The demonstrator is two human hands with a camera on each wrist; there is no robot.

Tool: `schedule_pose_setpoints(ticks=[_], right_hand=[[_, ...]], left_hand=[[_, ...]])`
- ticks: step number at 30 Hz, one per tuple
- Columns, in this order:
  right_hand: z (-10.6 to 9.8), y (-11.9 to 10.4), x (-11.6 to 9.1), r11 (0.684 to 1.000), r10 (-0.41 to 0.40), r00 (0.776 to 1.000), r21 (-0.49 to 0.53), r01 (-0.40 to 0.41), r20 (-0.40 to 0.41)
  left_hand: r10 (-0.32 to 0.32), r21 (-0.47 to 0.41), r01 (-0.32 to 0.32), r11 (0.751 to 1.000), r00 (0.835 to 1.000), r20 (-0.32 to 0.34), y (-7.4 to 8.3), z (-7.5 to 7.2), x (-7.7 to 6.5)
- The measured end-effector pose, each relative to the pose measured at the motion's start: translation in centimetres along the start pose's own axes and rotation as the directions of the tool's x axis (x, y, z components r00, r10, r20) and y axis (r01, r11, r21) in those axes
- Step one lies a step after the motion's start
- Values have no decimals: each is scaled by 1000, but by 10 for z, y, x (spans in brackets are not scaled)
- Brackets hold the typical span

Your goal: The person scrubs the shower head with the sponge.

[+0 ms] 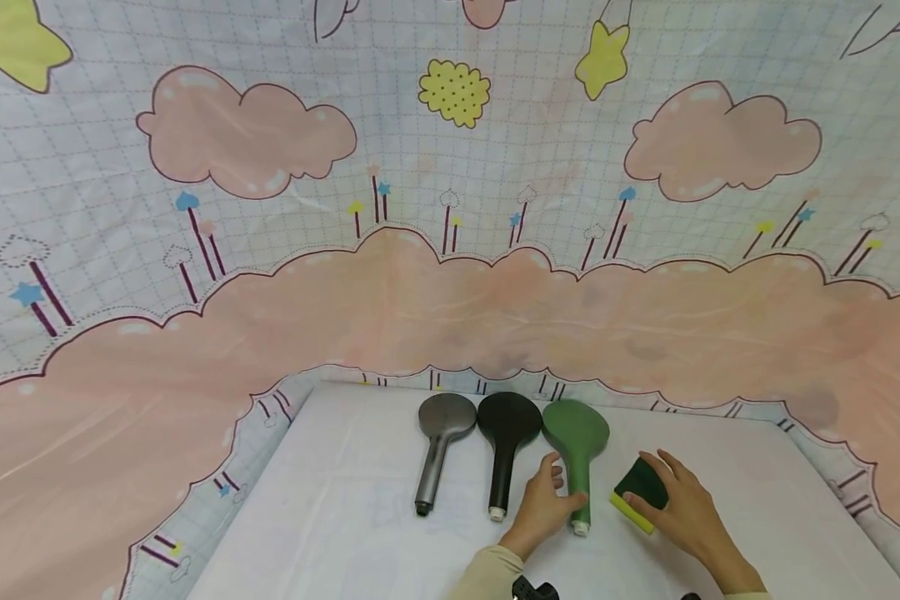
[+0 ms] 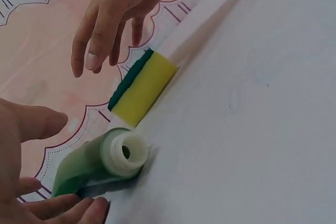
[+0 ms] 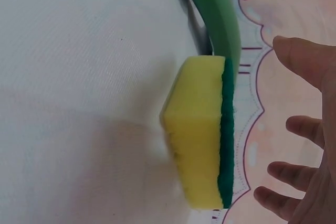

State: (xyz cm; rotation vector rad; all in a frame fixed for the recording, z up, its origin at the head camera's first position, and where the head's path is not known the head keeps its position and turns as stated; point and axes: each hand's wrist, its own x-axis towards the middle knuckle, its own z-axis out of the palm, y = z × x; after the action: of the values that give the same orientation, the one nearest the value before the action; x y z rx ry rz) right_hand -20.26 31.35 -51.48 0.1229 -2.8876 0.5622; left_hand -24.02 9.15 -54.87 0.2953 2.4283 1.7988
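Observation:
A green shower head (image 1: 576,429) lies face-up on the table, its handle with a white threaded end (image 2: 131,153) toward the person. My left hand (image 1: 543,508) is spread about that handle, thumb on one side and fingers on the other; in the left wrist view the thumb stands clear of it. To the right lies a sponge (image 3: 199,135), yellow with a dark green scouring side facing up. Over the sponge hovers my right hand (image 1: 682,508), thumb and fingers apart, with a gap showing in the right wrist view.
Left of the green one lie a black shower head (image 1: 508,417) and a grey shower head (image 1: 447,415), side by side with handles toward the person. All rest on a white table (image 1: 330,500). A patterned cloth (image 1: 457,308) hangs behind.

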Motion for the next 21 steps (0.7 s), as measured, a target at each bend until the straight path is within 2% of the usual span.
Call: schedule_pose_setpoints(ticks=[3, 7, 12, 16, 21], right_hand=[[0, 2, -1, 1000, 20, 1000, -1, -20, 18], [-1, 5, -1, 999, 31, 999, 11, -31, 28], [-2, 7, -3, 999, 32, 999, 38, -33, 21], [-1, 8, -4, 998, 38, 999, 52, -40, 23], [0, 9, -6, 997, 37, 999, 61, -38, 13]], left_hand=[[-31, 33, 31, 999, 999, 13, 2, 5, 1], [-45, 129, 44, 991, 999, 1, 3, 13, 3], [22, 237, -9, 971, 999, -50, 1, 17, 4], [55, 239, -40, 970, 997, -59, 0, 16, 4], [6, 151, -3, 989, 1000, -20, 0, 13, 4]])
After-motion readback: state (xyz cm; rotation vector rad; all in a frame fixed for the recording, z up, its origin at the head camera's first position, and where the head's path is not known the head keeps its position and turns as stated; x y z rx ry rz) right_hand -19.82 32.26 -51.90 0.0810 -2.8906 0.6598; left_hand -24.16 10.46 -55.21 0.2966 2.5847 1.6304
